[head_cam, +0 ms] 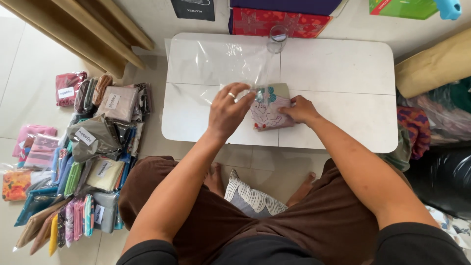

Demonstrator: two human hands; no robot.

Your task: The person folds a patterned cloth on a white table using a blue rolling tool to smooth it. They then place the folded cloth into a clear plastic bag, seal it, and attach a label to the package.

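Left hand (226, 110), a ring on one finger, hovers over the white folding table (338, 73) with fingers curled, pinching the edge of a clear plastic bag (221, 61) where it meets the folded patterned cloth (269, 110). That cloth lies near the table's front edge, at its middle seam; its long axis runs roughly toward the table's far edge, tilted slightly, and the teal-printed end points away from the person. The bag spreads flat from the cloth toward the table's far left corner. Right hand (300, 110) presses the cloth's right side, fingers bent; how firmly it grips cannot be told. Both hands cover parts of the cloth. Left of the table, bagged cloths (93, 162) lie stacked on the floor.
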